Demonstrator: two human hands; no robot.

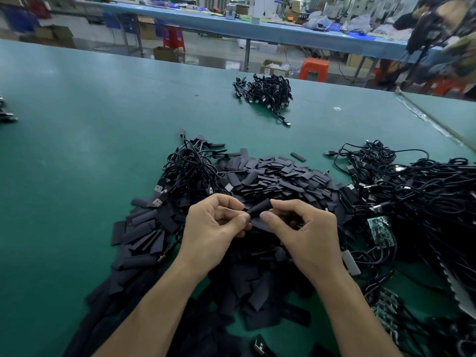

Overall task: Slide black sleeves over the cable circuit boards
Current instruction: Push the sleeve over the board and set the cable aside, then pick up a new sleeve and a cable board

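Both hands meet over a big heap of flat black sleeves (273,176) on the green table (77,150). My left hand (213,230) and my right hand (306,228) pinch one black sleeve (258,208) between them, each at one end, thumbs facing. Whatever is inside the sleeve is hidden. A tangle of black USB cables (417,191) lies at the right, with a bare green circuit board (378,228) showing at its near edge. More boards (386,305) lie lower right.
A smaller bunch of cables (193,171) lies on the heap's left side. A separate pile of cables (268,94) sits farther back on the table. Beyond the table's far edge stand orange stools, cardboard boxes and a long blue workbench.
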